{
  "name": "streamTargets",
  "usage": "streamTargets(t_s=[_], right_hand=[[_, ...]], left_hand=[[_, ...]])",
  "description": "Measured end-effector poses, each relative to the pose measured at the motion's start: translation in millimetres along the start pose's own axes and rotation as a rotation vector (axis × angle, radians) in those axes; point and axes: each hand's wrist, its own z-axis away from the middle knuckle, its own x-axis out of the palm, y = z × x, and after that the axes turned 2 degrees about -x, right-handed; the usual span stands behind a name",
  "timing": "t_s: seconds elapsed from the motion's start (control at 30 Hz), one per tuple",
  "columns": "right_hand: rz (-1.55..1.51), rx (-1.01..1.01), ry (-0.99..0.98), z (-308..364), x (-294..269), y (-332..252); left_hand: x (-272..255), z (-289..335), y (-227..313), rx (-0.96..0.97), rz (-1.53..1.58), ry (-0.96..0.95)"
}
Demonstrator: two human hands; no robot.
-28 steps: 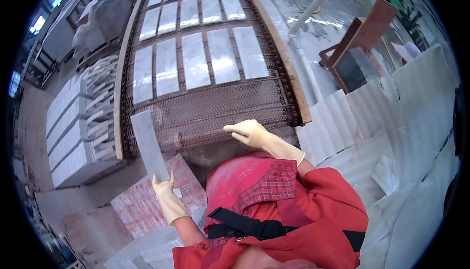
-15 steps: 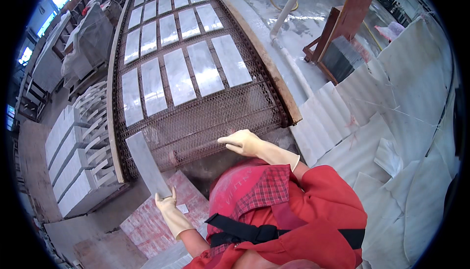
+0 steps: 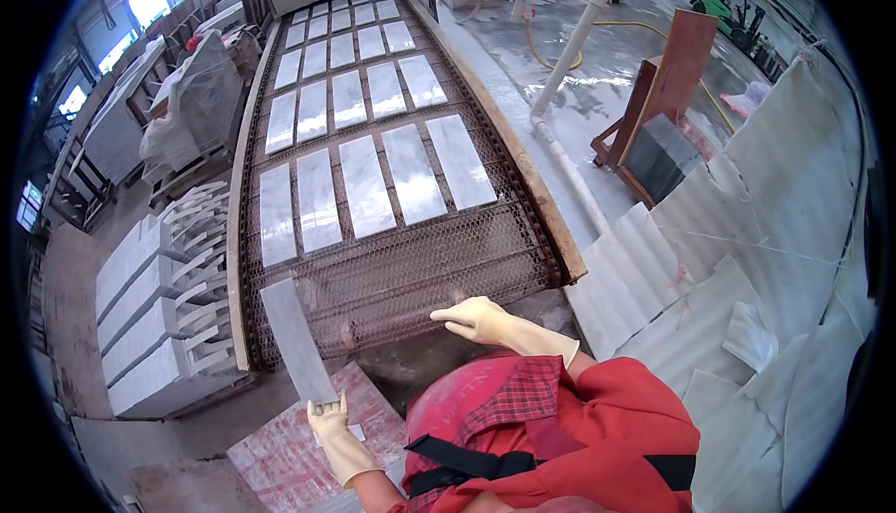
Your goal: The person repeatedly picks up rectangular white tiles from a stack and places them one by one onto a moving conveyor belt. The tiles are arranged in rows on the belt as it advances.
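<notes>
My left hand [image 3: 330, 420], in a cream rubber glove, grips the near end of a long pale grey stone tile [image 3: 297, 340]. The tile's far end lies over the near left corner of a mesh conveyor belt [image 3: 420, 252]. My right hand [image 3: 474, 319], gloved the same way, hovers by the belt's near edge. Its index finger stretches leftward, the thumb is apart below, and nothing shows in it. Farther up the belt, rows of glossy white-grey tiles [image 3: 366, 186] lie side by side with gaps between them.
Stacks of pale slabs [image 3: 140, 326] with curved strips stand left of the belt. A red-stained board [image 3: 299, 448] lies below my left hand. Wooden rails [image 3: 551, 228] edge the belt. To the right are white sheeting [image 3: 719, 317], a white pipe [image 3: 571, 163] and a brown stand [image 3: 686, 65].
The view has tilted up, so the belt and both hands sit lower in the picture. My left hand keeps its grip on the tile; my right hand still hovers by the belt's end.
</notes>
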Motion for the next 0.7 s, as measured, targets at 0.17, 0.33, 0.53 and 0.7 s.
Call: streamTargets(t_s=[0.17,0.33,0.53,0.7], right_hand=[[-0.024,-0.031,0.053,4,7,2],[-0.02,-0.035,0.04,5,12,3],[-0.027,-0.053,0.049,5,18,2],[-0.002,-0.04,0.025,5,21,-4]], left_hand=[[-1,-1,-2,0.01,-0.023,-0.033],[-5,-3,-1,-0.021,-0.005,-0.078],[-8,-5,-1,-0.02,-0.016,-0.099],[-8,-4,-3,-0.015,-0.029,-0.078]])
